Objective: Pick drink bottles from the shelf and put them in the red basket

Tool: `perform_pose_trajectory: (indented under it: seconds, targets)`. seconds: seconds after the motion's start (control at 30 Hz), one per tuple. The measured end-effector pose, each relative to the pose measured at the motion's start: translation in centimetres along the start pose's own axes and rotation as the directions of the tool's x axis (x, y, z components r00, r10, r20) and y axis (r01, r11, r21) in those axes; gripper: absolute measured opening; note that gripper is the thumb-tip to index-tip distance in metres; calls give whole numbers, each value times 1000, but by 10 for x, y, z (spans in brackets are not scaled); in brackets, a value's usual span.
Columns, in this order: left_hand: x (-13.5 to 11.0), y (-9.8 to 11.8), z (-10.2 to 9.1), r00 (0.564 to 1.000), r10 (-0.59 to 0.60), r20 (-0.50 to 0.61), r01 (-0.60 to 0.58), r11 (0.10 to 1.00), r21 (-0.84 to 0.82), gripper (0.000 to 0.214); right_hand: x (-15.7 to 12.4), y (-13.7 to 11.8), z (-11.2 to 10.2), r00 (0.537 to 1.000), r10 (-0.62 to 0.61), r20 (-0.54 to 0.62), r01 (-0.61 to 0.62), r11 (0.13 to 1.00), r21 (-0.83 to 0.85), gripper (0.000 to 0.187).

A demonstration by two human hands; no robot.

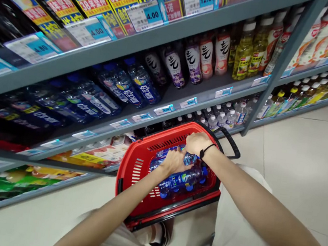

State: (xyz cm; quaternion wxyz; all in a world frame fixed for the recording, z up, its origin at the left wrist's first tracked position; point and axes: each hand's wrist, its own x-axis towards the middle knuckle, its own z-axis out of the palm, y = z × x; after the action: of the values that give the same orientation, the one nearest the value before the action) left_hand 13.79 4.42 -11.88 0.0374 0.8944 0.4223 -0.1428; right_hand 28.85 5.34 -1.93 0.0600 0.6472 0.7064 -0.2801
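A red shopping basket [129,167] with slotted sides and a black handle stands on the floor before me. Inside lie several clear plastic drink bottles [182,179] with blue labels and blue caps. My left hand [173,161] is closed round one such bottle [190,159], its thumb stretched along the near side. My right hand [199,143], with a black band at the wrist, is down at the far right of the basket, fingers curled at the end of that same bottle. The hands partly hide the bottle, and my right fingertips are not fully visible.
A grey shelf unit [163,37] rises close beyond the basket, holding blue-labelled bottles [142,83], purple-labelled bottles [175,65] and yellow drinks [244,53]. Cartons line the shelf above. The black basket handle [234,147] sticks out to the right. My foot [160,236] is beside the basket.
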Motion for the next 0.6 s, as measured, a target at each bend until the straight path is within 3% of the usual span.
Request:
perform_pose_trajectory:
  seconds: [0.3,0.6]
  targets:
    - [4,4,31,996,-81,22,80,996,35,79,-2,-10,-1,997,10,81,-3,996,-84,38]
    - [0,7,34,995,-92,-49,89,994,-59,86,2,-9,12,996,15,90,-2,990,-141,46]
